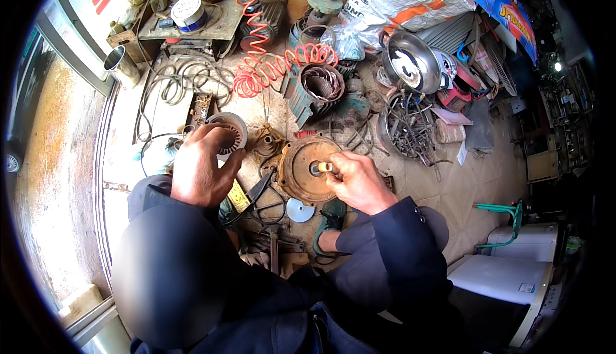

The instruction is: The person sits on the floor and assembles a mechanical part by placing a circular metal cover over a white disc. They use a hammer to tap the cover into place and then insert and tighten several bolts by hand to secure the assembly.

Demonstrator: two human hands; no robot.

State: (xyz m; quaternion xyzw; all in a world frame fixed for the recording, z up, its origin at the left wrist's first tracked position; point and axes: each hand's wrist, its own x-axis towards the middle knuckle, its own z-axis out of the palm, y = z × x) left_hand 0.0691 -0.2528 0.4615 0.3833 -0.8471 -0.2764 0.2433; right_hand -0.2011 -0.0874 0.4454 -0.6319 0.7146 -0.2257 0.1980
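Observation:
My right hand (pixel 360 181) pinches a small brass-coloured sleeve (pixel 326 167) between thumb and fingers. The sleeve is at the centre hole of a round, rusty motor end cover (pixel 298 177); whether it sits in the hole or just above, I cannot tell. My left hand (pixel 204 164) curls over a grey metal ring (pixel 239 126) with slots around its inside, thumb and fingers closed at its near side. Between the two stands a smaller rusty flange (pixel 265 142) with a hole. Scissors (pixel 260 188) and a grey disc (pixel 299 210) lie nearer to me.
A motor housing with copper windings (pixel 321 83) stands beyond the cover, beside a coiled red air hose (pixel 253 79). To the right are a metal pan (pixel 410 62) and a heap of scrap wire (pixel 410 129). A hammer (pixel 274 248) lies near my legs.

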